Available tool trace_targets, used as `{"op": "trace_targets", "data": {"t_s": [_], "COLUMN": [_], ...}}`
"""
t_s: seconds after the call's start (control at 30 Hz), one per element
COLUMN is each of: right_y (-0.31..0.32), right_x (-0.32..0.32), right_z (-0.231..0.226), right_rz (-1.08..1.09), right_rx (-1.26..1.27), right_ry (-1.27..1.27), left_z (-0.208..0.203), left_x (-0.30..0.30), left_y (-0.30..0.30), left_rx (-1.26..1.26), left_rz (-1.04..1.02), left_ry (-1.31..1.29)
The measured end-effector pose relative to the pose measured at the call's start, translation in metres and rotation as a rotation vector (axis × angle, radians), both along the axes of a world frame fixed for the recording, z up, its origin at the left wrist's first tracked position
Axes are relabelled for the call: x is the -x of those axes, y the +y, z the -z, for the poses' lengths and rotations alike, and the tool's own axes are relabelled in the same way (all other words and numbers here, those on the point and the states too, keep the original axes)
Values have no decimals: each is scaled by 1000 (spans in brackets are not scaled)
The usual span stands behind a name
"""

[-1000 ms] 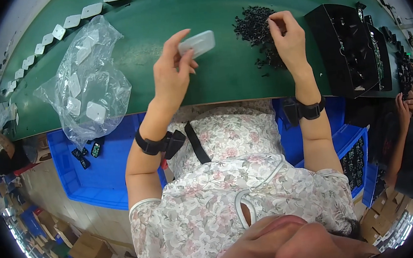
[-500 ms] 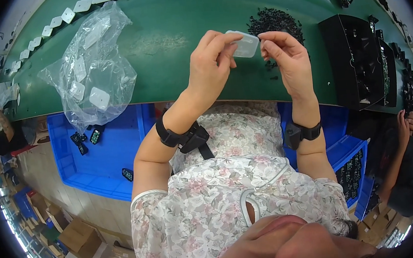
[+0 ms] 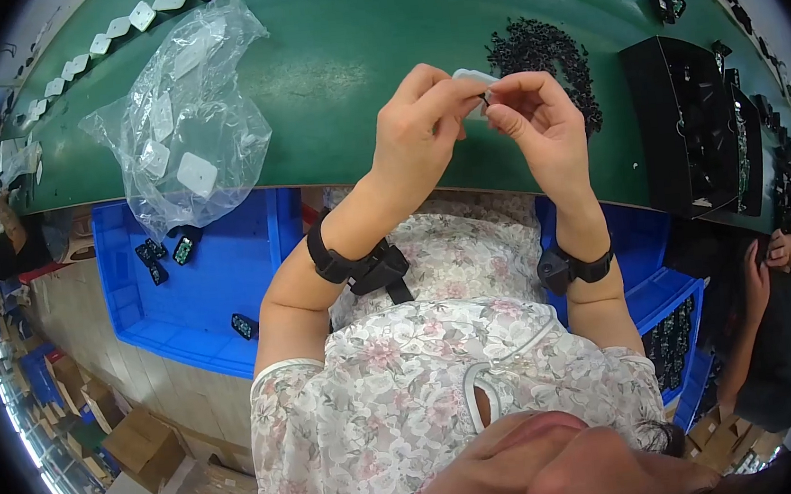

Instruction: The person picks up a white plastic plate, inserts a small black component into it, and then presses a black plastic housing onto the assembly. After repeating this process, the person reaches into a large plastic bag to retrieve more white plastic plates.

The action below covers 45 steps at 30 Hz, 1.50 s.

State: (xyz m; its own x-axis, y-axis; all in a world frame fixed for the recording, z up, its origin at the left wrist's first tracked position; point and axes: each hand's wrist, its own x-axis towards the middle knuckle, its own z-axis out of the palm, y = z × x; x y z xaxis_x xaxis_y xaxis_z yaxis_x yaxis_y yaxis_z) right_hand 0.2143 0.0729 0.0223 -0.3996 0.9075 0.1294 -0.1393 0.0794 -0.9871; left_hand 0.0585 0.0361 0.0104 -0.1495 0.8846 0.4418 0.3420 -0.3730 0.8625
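My left hand (image 3: 418,135) pinches a white plastic cover (image 3: 473,75) with rounded corners above the green table. My right hand (image 3: 541,123) is closed at the cover's right edge, with a tiny black part (image 3: 484,99) between its thumb and fingertips. The part meets or nearly meets the cover; exact contact cannot be made out. Fingers of both hands hide most of the cover. Just beyond my right hand lies a loose pile of small black parts (image 3: 543,47).
A clear plastic bag (image 3: 221,121) with several white covers lies left on the green table (image 3: 320,54). A black box (image 3: 654,117) stands at right. White-topped pieces (image 3: 143,16) line the far edge. Below is a blue bin (image 3: 202,313) with small circuit boards. Co-workers sit either side.
My right hand has moved left with the black part, up to the cover. My left hand has shifted slightly right, and the cover has turned and is now more hidden by fingers.
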Motion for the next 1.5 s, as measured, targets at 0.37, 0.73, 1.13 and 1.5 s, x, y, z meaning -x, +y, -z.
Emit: {"op": "trace_targets", "data": {"t_s": [0.37,0.73,1.13,1.5], "right_y": [2,3,10,-5], "right_x": [5,6,4,18], "right_z": [10,8,-15,9], "right_rz": [233,287,-1,144], "right_rx": [-758,-768,-419,-305], "right_ry": [-452,-403,-467,-276], "left_z": [6,6,14,14], "left_x": [-5,-6,-2,-2], "left_y": [-4,-6,-5,-11], "left_rx": [119,222,131,-32], "left_rz": [28,81,88,-46], "left_ry": [-239,-706,-455,-195]}}
